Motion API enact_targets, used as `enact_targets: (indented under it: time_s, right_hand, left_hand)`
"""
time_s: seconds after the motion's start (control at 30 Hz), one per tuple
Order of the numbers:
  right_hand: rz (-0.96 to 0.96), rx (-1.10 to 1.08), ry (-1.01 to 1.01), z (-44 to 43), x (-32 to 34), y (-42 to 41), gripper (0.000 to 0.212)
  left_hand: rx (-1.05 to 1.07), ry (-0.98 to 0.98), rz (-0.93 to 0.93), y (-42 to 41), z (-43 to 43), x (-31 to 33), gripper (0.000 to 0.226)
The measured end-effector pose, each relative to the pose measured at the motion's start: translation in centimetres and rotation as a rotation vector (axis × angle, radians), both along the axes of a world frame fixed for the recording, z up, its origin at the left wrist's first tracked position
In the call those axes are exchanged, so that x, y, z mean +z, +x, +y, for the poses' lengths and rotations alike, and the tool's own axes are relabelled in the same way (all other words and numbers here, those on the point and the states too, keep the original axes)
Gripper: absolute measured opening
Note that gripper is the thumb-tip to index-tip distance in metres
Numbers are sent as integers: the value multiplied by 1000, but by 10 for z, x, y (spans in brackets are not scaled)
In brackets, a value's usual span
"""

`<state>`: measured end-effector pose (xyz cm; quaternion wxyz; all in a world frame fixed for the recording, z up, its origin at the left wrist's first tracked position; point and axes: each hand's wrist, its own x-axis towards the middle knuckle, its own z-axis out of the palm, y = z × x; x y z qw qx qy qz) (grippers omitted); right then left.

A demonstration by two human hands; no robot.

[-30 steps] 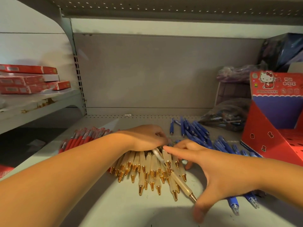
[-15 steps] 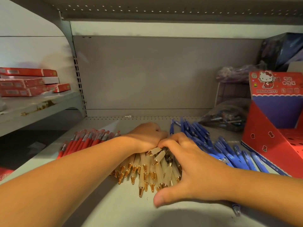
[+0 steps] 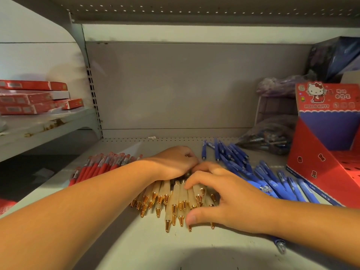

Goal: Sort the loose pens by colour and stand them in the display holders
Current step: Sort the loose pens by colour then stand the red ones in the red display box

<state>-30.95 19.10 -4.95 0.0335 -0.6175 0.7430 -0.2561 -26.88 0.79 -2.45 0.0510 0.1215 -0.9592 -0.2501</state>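
A heap of cream pens with gold tips [image 3: 176, 199] lies mid-shelf, tips pointing toward me. My left hand [image 3: 173, 162] lies curled over the far ends of these pens. My right hand [image 3: 224, 193] cups the heap's right side, fingers curled on top and thumb at the near tips. A row of red pens [image 3: 97, 166] lies to the left, partly behind my left forearm. Loose blue pens [image 3: 253, 172] spread to the right. A red display holder [image 3: 311, 164] with a cartoon cat card stands at the far right.
A clear bag of pens [image 3: 266, 137] and dark packages [image 3: 335, 57] sit at the back right. Red flat boxes [image 3: 33, 98] are stacked on a side shelf at the left. The grey shelf surface [image 3: 136, 246] runs toward me.
My right hand swept in from the right over the cream pens, pushing them together against my left hand; its fingers now curl on top of the heap. The stray slanted pen is back in the heap.
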Motion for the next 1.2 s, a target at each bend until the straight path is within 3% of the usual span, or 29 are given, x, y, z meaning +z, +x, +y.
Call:
enact_targets:
  time_s: [0.2,0.3,0.43,0.57,0.77,0.97,1.07,1.2]
  right_hand:
    - [-57,184,191,15,9,-14,70]
    - [-49,217,176,20,14,-14,76]
    - [-174,154,62,26,23,-17,55]
    - [-45,-57,-22,30,37,-28,22]
    - [34,17,292,32,32,-28,71]
    - [13,7,209,29,20,-22,71]
    - [34,-22,172,28,15,-19,70]
    - [48,-46,163,26,14,-16,68]
  left_hand:
    - [-9,-17,-36,-1,5,-1,28]
    - [-74,-123,-117,3,7,3,32]
    - [-93,-106,-117,6,7,6,35]
    - [-32,-117,-121,1,7,1,44]
    - [-3,-261,-172,-5,7,2,56]
    - [-96,-217,-153,-12,13,6,44]
    - [-65,-173,-78,-13,14,5,32]
    - [-39,-139,-20,-11,15,2,32]
